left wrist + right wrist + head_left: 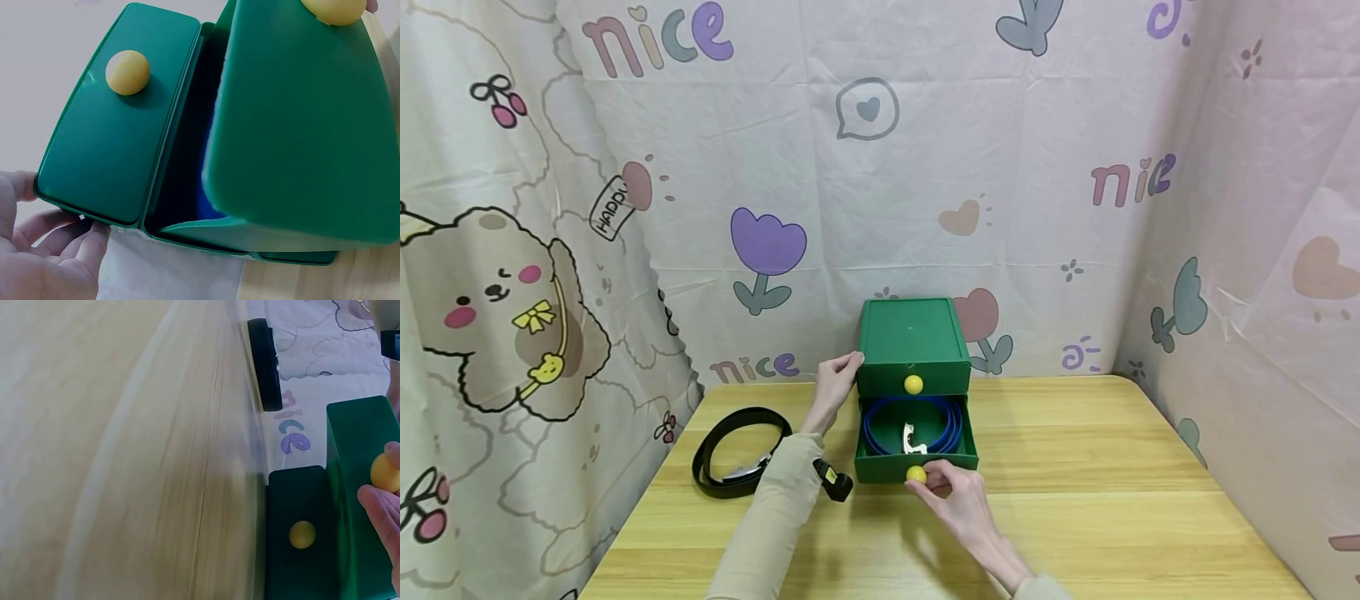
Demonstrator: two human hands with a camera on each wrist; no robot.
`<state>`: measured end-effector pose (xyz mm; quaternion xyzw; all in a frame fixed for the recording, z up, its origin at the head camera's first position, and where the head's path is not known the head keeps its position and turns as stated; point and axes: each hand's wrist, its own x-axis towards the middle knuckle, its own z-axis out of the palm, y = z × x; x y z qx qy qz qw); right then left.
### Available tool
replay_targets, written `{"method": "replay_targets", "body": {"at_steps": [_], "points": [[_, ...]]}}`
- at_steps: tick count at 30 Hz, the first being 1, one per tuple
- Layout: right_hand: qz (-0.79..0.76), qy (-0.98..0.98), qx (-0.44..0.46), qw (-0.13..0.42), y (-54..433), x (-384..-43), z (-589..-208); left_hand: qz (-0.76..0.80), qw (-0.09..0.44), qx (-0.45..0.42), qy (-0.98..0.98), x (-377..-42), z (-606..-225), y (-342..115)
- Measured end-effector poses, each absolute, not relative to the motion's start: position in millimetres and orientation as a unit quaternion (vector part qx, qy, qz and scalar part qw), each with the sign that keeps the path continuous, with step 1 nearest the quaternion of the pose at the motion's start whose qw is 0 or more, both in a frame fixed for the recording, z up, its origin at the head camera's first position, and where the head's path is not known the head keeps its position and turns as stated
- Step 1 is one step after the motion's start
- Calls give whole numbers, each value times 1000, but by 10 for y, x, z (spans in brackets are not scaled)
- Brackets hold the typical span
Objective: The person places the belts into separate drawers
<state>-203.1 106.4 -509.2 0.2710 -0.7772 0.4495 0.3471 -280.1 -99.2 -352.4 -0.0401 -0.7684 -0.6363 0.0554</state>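
The green drawer box is standing toward the back of the table; I am seeing a smooth, slightly glossy shell with a thin outline running round its flat top. Its upper drawer is sitting closed and carrying a round yellow knob; its middle drawer is jutting out toward me; from the right wrist view I am also catching a darker lower drawer, pushed in beneath it. In the middle drawer a blue belt is lying in loops, its shiny metal buckle showing at the front. The right hand is pinching the middle yellow knob, thumb and fingers parted only by the ball between them; the left hand is gripping the box at its upper left edge, fingers bending against the side wall; how firmly, I cannot tell. Left of the box, a black belt is lying coiled on the table; behind everything, a pale printed cloth is hanging, showing flowers, hearts and the word "nice".
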Motion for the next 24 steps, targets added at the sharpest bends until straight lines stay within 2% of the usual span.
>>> {"method": "replay_targets", "body": {"at_steps": [7,15,24], "points": [[463,-770,266,350,1050,-2040,-5089,-634,52,-35,-771,-2844,-3547,-999],[480,-777,233,335,1028,-2028,-5073,-643,61,-35,-763,-3147,-3862,-1043],[513,-774,204,311,1010,-2031,-5076,-649,66,-35,-757,-3168,-3900,-1046]]}}
